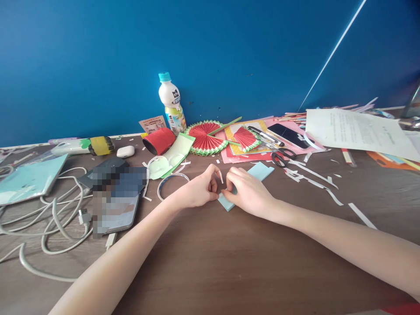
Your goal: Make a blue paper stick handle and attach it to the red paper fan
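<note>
A narrow piece of light blue folded paper [261,171] lies slantwise on the table in front of me. My right hand [249,192] is closed on its near end, the thumb and bent fingers pressing on it. Just left of the paper's near corner is my left hand [201,188], its fingers curled and its thumb close to that corner. A short white strip [221,176] shows at the left fingertips, between the two hands. The fingers partly hide how it is held. A roll of tape [173,186] lies beside my left wrist.
Behind my hands are red-and-green paper fans [205,138], a bottle [172,105], a red tube [159,141] and green paper [175,155]. Scissors [282,156], a box cutter [266,136], a phone [290,135] and white scraps [362,215] lie right. Cables [54,227] and another phone [121,201] lie left.
</note>
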The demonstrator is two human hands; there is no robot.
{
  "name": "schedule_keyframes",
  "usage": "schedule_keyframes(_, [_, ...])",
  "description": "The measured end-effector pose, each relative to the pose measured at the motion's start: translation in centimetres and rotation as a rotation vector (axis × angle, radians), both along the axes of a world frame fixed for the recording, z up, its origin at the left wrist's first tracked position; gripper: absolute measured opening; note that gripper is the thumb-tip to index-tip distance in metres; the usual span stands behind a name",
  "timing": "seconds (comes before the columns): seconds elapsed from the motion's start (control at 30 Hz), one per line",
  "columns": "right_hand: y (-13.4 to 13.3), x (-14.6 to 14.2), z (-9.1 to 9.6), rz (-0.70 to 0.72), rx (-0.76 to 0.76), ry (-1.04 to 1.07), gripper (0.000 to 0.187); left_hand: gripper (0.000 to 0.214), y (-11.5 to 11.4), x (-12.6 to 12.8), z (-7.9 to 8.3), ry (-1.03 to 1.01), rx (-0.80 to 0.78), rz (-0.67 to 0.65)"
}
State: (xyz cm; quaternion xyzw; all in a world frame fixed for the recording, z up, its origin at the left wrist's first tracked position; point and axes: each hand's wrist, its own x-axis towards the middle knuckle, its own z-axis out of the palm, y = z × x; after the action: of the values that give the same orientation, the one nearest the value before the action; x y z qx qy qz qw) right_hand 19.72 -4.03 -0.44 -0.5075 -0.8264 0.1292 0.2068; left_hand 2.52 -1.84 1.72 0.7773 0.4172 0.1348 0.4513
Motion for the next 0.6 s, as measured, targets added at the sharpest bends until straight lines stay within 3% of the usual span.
schedule_keyframes(0.2, [0.5,0.5,0.2,-0.007,-0.044,0.030,0.019,0.030,0.0,0.0,0.0,0.004,0.000,-0.003])
schedule_keyframes(0.4, [1.7,1.5,0.3,0.018,-0.181,0.186,0.007,0.033,0.1,-0.3,-0.4,-0.009,0.000,-0.020])
schedule_keyframes(0.6, [1.7,1.5,1.2,0.014,-0.237,0.290,0.012,0.039,-0.2,-0.2,-0.3,-0.006,-0.005,-0.007])
